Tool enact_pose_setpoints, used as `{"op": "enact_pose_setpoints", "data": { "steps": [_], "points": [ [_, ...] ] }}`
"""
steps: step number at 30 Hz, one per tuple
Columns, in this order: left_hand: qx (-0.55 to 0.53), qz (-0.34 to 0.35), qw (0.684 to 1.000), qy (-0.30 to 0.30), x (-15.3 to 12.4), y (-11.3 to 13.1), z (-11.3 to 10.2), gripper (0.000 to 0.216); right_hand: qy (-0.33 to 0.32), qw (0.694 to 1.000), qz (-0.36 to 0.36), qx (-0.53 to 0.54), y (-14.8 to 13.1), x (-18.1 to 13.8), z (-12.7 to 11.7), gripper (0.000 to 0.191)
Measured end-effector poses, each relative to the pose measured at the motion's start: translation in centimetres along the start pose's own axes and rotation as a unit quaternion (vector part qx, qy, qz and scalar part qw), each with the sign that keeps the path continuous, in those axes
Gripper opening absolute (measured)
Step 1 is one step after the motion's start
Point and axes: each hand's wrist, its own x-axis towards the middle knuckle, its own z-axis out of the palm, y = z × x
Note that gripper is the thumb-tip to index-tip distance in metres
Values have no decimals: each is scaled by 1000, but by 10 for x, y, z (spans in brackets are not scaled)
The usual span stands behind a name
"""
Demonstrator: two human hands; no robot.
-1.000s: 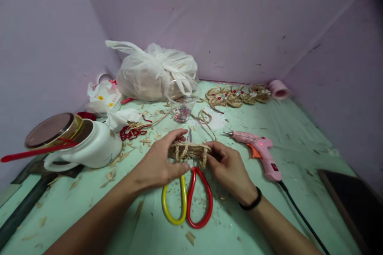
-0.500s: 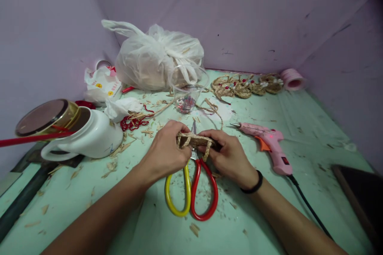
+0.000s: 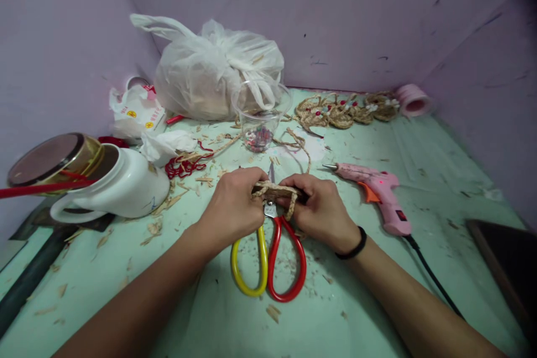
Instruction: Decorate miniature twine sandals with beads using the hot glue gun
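I have the braided straw piece point(image 3: 274, 192) by both ends: my left hand point(image 3: 239, 201) is curled round the end left of the scissors point(image 3: 271, 210), and my right hand point(image 3: 323, 212) pinches the end to the right of them. The piece spans the gap between my fists, crossing over the scissors just beyond their pivot — whether it touches the metal I can't tell. A short length of braid hangs down beside my right fingers, right of the scissors' pivot

I'd judge it very light, dry and rather rough, so unlikely to slip; springy along the coil, softer where the braid hangs loose. Hard squeezing could crush it or fray the strands, so the firm, layered ends seem the best places to hold — the dangling braid would probably just flex and give me little control
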Motion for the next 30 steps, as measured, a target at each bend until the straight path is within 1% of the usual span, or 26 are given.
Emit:
{"op": "enact_pose_setpoints", "data": {
  "steps": [6, 12, 16, 30],
  "points": [
    [23, -22, 999, -31, 4, 2, -1, 14, -7, 1000, 12, 0, -1, 1, 0, 10],
    [29, -50, 997, -45, 6, 2, -3, 10, -5, 1000, 8, 0, -2, 1, 1, 11],
    [29, -45, 997, -52, 7, 2, -4, 8, -6, 1000, 11, -8, -2, 1, 1, 12],
    [57, -34, 996, -64, 10, 3, -3, 10, 1, 999, 18, -30, -4, 3, 2, 11]
  ]
}}
